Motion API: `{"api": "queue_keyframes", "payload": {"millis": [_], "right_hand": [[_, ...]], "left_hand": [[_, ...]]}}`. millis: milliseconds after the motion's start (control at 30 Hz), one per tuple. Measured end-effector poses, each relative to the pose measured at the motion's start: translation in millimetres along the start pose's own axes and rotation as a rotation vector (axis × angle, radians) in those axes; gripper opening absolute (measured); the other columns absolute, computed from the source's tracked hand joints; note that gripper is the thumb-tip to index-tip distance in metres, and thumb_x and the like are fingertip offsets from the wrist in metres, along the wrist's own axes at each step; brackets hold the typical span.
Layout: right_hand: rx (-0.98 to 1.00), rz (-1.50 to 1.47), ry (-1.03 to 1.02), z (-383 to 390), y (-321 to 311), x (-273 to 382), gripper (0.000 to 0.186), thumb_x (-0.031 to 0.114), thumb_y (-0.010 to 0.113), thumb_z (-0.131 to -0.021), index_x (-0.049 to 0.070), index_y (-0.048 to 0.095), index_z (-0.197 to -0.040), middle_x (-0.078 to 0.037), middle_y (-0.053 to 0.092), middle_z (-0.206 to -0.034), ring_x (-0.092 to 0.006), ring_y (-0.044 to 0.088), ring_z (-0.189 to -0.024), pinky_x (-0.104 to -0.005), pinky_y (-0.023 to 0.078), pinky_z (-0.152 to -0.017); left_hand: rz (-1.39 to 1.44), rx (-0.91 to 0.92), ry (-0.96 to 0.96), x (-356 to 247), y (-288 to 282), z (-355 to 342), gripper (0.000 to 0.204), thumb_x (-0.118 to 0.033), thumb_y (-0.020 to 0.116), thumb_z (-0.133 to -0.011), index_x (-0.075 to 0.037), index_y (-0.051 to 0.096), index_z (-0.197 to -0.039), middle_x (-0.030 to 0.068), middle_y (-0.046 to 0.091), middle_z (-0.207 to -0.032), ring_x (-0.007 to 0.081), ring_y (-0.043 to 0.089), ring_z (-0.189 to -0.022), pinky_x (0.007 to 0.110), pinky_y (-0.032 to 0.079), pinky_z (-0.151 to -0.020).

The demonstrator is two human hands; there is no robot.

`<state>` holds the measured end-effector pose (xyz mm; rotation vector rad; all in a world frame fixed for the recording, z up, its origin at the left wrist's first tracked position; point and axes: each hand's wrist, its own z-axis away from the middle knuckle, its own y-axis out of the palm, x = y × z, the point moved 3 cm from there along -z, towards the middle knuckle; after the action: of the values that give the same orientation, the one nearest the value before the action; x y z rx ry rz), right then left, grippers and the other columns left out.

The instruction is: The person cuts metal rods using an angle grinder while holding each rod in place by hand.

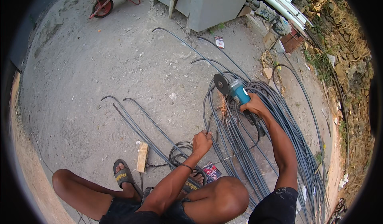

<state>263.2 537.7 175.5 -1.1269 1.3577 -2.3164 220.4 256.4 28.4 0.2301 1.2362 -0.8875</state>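
Note:
My right hand is wrapped round the teal body of an angle grinder. Its dark cutting disc is up against the steel rebars, and orange sparks fly just below it. A cord runs from the grinder's rear. My left hand is closed, beside the rebars and left of the grinder; what its fingers hold, if anything, is hidden. A thick bundle of long, bent rebars spreads under and past my right arm.
Several loose rebars lie left of my hands, near a wooden block with a cable. A coloured packet is by my foot. Farther off stand a red wheelbarrow and a grey metal box. Stones line the right.

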Motion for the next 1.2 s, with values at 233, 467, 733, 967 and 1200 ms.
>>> {"api": "queue_keyframes", "payload": {"millis": [233, 467, 733, 967, 1200], "right_hand": [[-0.018, 0.007, -0.015, -1.9, 1.3, -2.1, 0.053, 0.022, 0.085, -0.052, -0.001, 0.067, -0.096, -0.011, 0.067, -0.082, -0.0253, 0.063, -0.076, -0.0365, 0.049, -0.073], [-0.028, 0.027, -0.006, -2.0, 0.4, -4.8, 0.052, 0.024, 0.085, -0.051, -0.001, 0.067, -0.094, -0.011, 0.067, -0.082, -0.0258, 0.063, -0.077, -0.0375, 0.049, -0.074], [-0.025, 0.008, -0.019, -2.1, 1.7, -5.5, 0.049, 0.022, 0.085, -0.052, -0.001, 0.067, -0.091, -0.010, 0.065, -0.079, -0.0237, 0.061, -0.073, -0.0369, 0.048, -0.070], [-0.013, -0.003, -0.011, -1.2, 1.5, -3.7, 0.047, 0.020, 0.084, -0.053, -0.001, 0.066, -0.091, -0.008, 0.064, -0.078, -0.0223, 0.060, -0.073, -0.0356, 0.047, -0.070], [0.026, 0.025, 0.024, -1.1, 0.1, -0.9, 0.066, 0.026, 0.083, -0.051, -0.003, 0.069, -0.108, -0.018, 0.071, -0.092, -0.0313, 0.068, -0.085, -0.0389, 0.052, -0.079]], "left_hand": [[-0.023, -0.006, 0.012, -4.8, -5.0, 1.3, 0.030, -0.028, 0.061, -0.098, 0.000, 0.070, -0.096, 0.0253, 0.071, -0.079, 0.0472, 0.069, -0.083, 0.052, 0.054, -0.079], [-0.003, 0.037, -0.020, -6.2, -3.2, 1.9, 0.029, -0.028, 0.059, -0.098, -0.001, 0.070, -0.098, 0.0216, 0.071, -0.074, 0.0447, 0.071, -0.082, 0.051, 0.054, -0.080], [-0.050, -0.031, 0.083, 1.2, 1.5, -0.5, 0.031, -0.026, 0.061, -0.100, 0.004, 0.069, -0.097, 0.0177, 0.070, -0.066, 0.0273, 0.073, -0.058, 0.039, 0.056, -0.064], [-0.041, 0.020, 0.013, -5.9, -3.7, 2.5, 0.030, -0.028, 0.060, -0.098, 0.000, 0.070, -0.099, 0.0280, 0.071, -0.083, 0.0494, 0.068, -0.086, 0.054, 0.053, -0.081], [-0.015, 0.037, -0.005, -2.1, -1.9, 1.0, 0.031, -0.029, 0.060, -0.098, 0.000, 0.069, -0.099, 0.0290, 0.070, -0.085, 0.0501, 0.068, -0.087, 0.055, 0.052, -0.081]]}}
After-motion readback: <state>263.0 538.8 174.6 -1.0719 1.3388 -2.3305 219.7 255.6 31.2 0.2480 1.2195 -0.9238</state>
